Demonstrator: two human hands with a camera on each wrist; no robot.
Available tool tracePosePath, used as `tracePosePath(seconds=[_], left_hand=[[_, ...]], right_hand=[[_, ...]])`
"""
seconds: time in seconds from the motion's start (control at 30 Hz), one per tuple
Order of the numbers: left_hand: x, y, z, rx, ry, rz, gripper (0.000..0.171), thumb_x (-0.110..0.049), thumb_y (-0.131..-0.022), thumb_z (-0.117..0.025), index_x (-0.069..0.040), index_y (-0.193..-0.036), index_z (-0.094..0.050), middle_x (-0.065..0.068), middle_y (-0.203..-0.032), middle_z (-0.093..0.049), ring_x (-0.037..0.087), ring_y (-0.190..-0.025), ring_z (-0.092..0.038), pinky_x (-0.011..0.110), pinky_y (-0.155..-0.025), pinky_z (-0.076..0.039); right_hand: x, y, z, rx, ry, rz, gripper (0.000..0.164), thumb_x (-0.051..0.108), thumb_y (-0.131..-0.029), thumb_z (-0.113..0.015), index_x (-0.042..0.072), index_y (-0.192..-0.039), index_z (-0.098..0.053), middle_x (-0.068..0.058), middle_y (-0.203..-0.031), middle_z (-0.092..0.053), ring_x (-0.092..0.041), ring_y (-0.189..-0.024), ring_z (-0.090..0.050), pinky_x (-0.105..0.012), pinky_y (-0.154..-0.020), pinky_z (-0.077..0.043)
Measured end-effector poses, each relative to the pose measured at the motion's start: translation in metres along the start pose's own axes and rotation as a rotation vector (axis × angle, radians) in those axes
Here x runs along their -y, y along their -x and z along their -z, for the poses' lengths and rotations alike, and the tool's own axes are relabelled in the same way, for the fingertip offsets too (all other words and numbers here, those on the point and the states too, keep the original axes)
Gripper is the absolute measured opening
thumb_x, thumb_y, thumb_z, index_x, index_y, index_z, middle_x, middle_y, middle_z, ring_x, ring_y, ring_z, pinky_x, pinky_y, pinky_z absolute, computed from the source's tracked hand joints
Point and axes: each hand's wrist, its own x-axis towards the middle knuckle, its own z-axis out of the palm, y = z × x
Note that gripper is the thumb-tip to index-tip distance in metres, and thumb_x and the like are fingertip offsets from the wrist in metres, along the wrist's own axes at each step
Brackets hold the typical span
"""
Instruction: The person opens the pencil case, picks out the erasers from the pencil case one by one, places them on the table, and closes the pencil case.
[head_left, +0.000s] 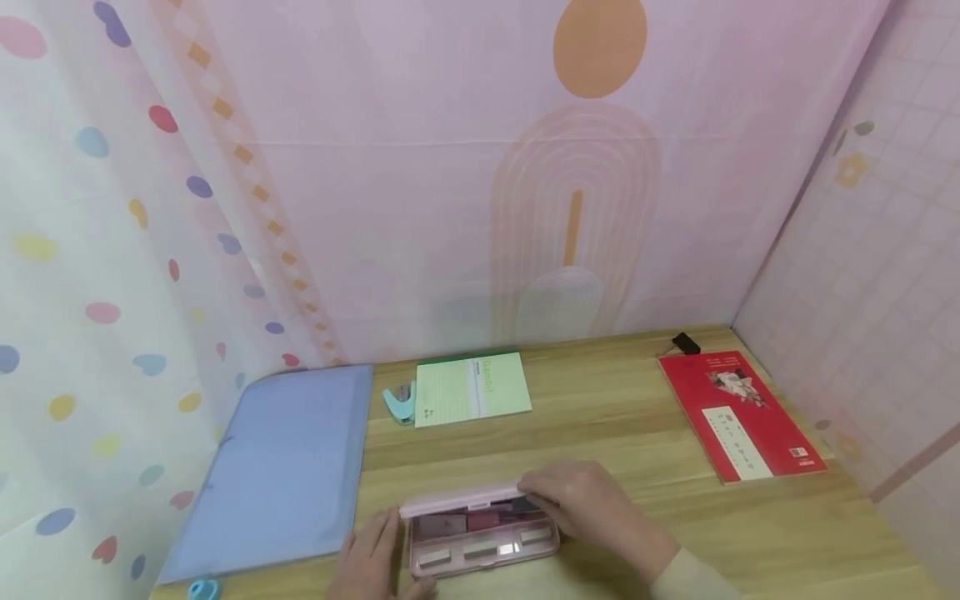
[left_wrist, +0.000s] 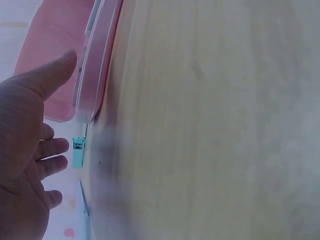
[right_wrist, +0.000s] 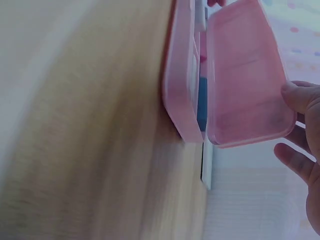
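A pink translucent pencil case [head_left: 483,546] lies on the table with its lid [right_wrist: 245,75] raised. Inside it the head view shows pale rectangular pieces in the front row and darker pieces behind. My right hand [head_left: 588,508] pinches the lid's edge at the right end, thumb on one face and fingers behind. At the case's left end is my left hand [head_left: 371,554], fingers loosely extended and the thumb by the front corner. In the left wrist view that thumb [left_wrist: 60,70] overlaps the lid.
A blue folder [head_left: 292,467] lies at the left, with a small blue object [head_left: 204,589] at its near edge. Toward the back are a light-blue stapler [head_left: 402,406] and a green notepad [head_left: 472,389]. A red booklet [head_left: 720,408] and black binder clip [head_left: 686,342] are at the right.
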Motion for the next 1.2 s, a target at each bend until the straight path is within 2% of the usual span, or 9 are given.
tracePosePath(seconds=[0.1, 0.3, 0.43, 0.7, 0.93, 1.0, 1.07, 1.2], left_hand=[[0.002, -0.003, -0.002, 0.007, 0.01, -0.036, 0.102, -0.076, -0.072, -0.061, 0.003, -0.135, -0.049, 0.016, -0.134, -0.052, 0.035, -0.122, -0.049, 0.06, -0.101, -0.036], [0.001, -0.012, -0.002, 0.104, 0.047, -0.018, 0.104, -0.077, -0.067, -0.065, -0.004, -0.14, -0.047, 0.009, -0.138, -0.051, 0.031, -0.128, -0.045, 0.061, -0.106, -0.031], [0.001, -0.016, -0.003, 0.123, 0.049, -0.027, 0.106, -0.077, -0.066, -0.065, -0.005, -0.141, -0.047, 0.008, -0.139, -0.05, 0.032, -0.128, -0.045, 0.064, -0.105, -0.028], [-0.001, -0.022, -0.002, 0.131, 0.055, -0.028, 0.108, -0.081, -0.064, -0.062, -0.001, -0.137, -0.051, 0.01, -0.138, -0.05, 0.034, -0.125, -0.048, 0.065, -0.104, -0.03], [-0.004, -0.02, -0.002, 0.081, 0.05, -0.032, 0.104, -0.079, -0.066, -0.062, -0.001, -0.135, -0.053, 0.01, -0.137, -0.052, 0.032, -0.123, -0.049, 0.063, -0.103, -0.032], [-0.005, -0.02, -0.002, 0.076, 0.044, -0.037, 0.104, -0.079, -0.067, -0.061, -0.001, -0.134, -0.054, 0.01, -0.136, -0.052, 0.03, -0.123, -0.049, 0.06, -0.103, -0.033], [-0.006, -0.019, -0.003, 0.083, 0.045, -0.029, 0.104, -0.08, -0.067, -0.06, -0.001, -0.135, -0.053, 0.01, -0.137, -0.052, 0.029, -0.124, -0.049, 0.057, -0.102, -0.033], [-0.005, -0.017, -0.001, 0.096, 0.064, -0.001, 0.104, -0.079, -0.067, -0.061, -0.003, -0.136, -0.052, 0.01, -0.139, -0.051, 0.03, -0.124, -0.048, 0.059, -0.102, -0.031]], right_hand=[[-0.007, -0.007, 0.0, 0.012, -0.001, -0.05, 0.023, 0.011, -0.081, -0.075, 0.017, -0.103, -0.073, 0.006, -0.102, -0.071, -0.005, -0.091, -0.066, -0.02, -0.081, -0.054], [-0.017, -0.02, -0.004, 0.04, -0.028, -0.175, 0.025, 0.01, -0.082, -0.076, 0.015, -0.106, -0.073, 0.005, -0.104, -0.072, -0.008, -0.092, -0.067, -0.024, -0.081, -0.055], [-0.024, -0.029, -0.01, 0.045, -0.036, -0.252, 0.02, 0.01, -0.085, -0.073, 0.017, -0.103, -0.074, 0.006, -0.1, -0.072, -0.007, -0.088, -0.067, -0.024, -0.078, -0.055], [-0.037, -0.04, -0.02, 0.073, -0.073, -0.396, 0.019, 0.012, -0.088, -0.07, 0.018, -0.105, -0.074, 0.005, -0.102, -0.072, -0.009, -0.09, -0.067, -0.024, -0.078, -0.055], [-0.041, -0.044, -0.026, 0.088, -0.089, -0.48, 0.018, 0.016, -0.09, -0.068, 0.021, -0.107, -0.074, 0.005, -0.105, -0.072, -0.011, -0.094, -0.067, -0.027, -0.081, -0.055], [-0.041, -0.044, -0.027, 0.074, -0.07, -0.466, 0.017, 0.018, -0.089, -0.069, 0.021, -0.106, -0.074, 0.006, -0.104, -0.072, -0.01, -0.094, -0.066, -0.027, -0.081, -0.055], [-0.037, -0.044, -0.027, 0.045, -0.024, -0.41, 0.017, 0.019, -0.088, -0.071, 0.021, -0.105, -0.074, 0.006, -0.104, -0.071, -0.01, -0.096, -0.065, -0.029, -0.083, -0.054], [-0.022, -0.044, -0.029, -0.072, 0.039, -0.213, 0.023, 0.018, -0.081, -0.076, 0.015, -0.104, -0.073, 0.002, -0.107, -0.07, -0.015, -0.101, -0.062, -0.034, -0.09, -0.051]])
